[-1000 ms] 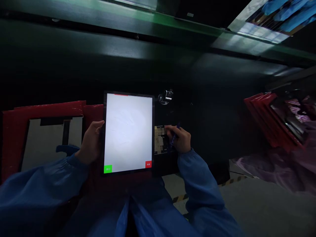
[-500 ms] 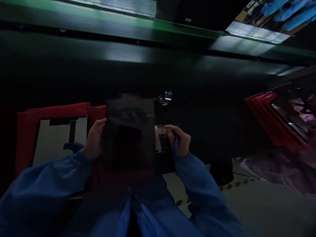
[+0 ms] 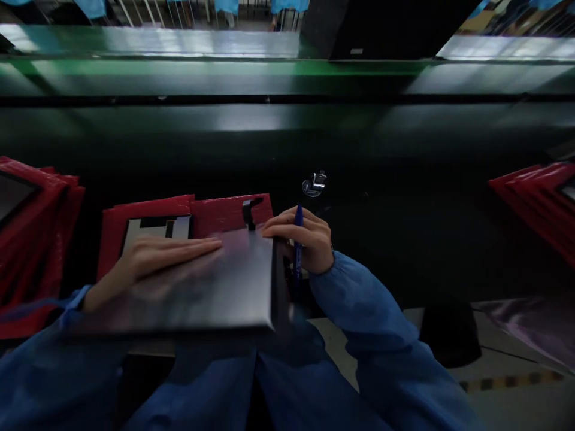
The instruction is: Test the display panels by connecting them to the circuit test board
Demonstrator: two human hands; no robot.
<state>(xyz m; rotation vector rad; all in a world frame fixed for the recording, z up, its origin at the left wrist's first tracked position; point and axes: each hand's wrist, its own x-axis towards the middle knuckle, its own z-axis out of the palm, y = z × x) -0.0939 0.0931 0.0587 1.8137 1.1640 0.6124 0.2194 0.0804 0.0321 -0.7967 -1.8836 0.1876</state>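
Observation:
A flat screen panel (image 3: pixel 220 284) with a silver-grey back is tilted in front of my body, its near edge blurred. A short black ribbon strip (image 3: pixel 247 214) sticks up from its far edge. My left hand (image 3: pixel 155 256) lies along the panel's far left edge with straight fingers together; its thumb is hidden. At the far right corner, the fingers of my right hand (image 3: pixel 312 236) rest on the panel. A blue pen (image 3: pixel 297 245) is tucked upright between the fingers of that hand. What lies below the right hand is mostly hidden.
Red padded sleeves (image 3: pixel 231 212) lie behind the panel, one with a grey-backed panel (image 3: pixel 157 226) on it. More red sleeves are stacked at the left (image 3: pixel 33 239) and right (image 3: pixel 539 197). A small clear shiny piece (image 3: pixel 314 183) lies on the dark table (image 3: pixel 404 227).
The panel has turned from its dark glossy face to its silver back and tilted. My left hand has shifted onto its far edge; my right hand has come to its corner, still with the pen.

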